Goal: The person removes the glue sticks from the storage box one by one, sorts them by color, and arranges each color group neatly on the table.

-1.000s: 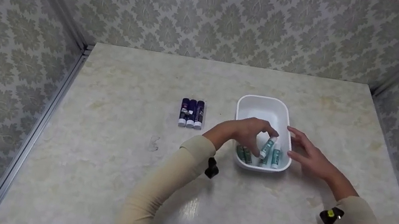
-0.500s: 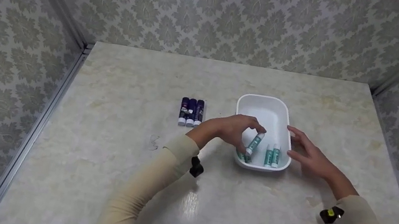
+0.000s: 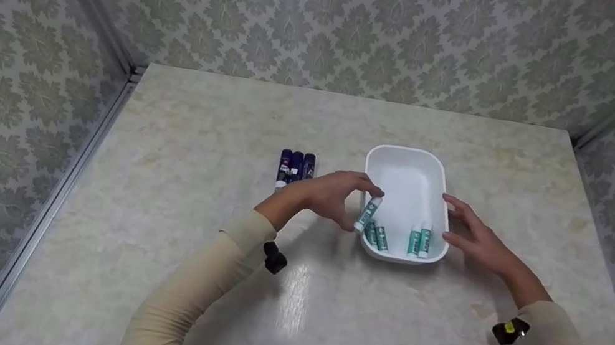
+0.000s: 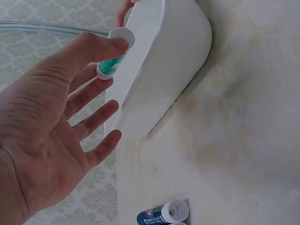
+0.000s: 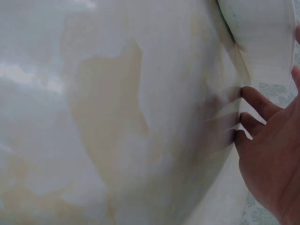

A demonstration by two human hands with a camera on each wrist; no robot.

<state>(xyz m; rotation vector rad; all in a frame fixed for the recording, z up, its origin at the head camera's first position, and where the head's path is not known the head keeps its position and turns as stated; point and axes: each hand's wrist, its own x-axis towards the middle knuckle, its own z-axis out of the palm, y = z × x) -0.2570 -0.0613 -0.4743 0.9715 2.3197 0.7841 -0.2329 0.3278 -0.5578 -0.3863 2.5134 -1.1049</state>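
Observation:
My left hand (image 3: 335, 195) pinches a green-and-white glue stick (image 3: 368, 213) between thumb and fingers, over the left rim of a white plastic basin (image 3: 407, 180). In the left wrist view, the thumb lies on the white end of this glue stick (image 4: 110, 65), and the other fingers are spread. Two green glue sticks (image 3: 419, 243) lie side by side at the near right inside the basin. Two more green ones (image 3: 377, 236) lean at its near left. My right hand (image 3: 479, 241) touches the basin's right side with fingertips and thumb; its lower fingers (image 5: 253, 124) reach down close to the table.
Left of the basin, three dark blue glue sticks (image 3: 297, 163) with white ends stand in a row, partly covered by my left wrist. The pale marbled table (image 3: 379, 337) is enclosed by patterned walls (image 3: 333, 25) at the back and sides.
My left hand has carried the green glue stick leftward, from above the right part of the basin to its left rim. My right hand has stayed at the basin's side.

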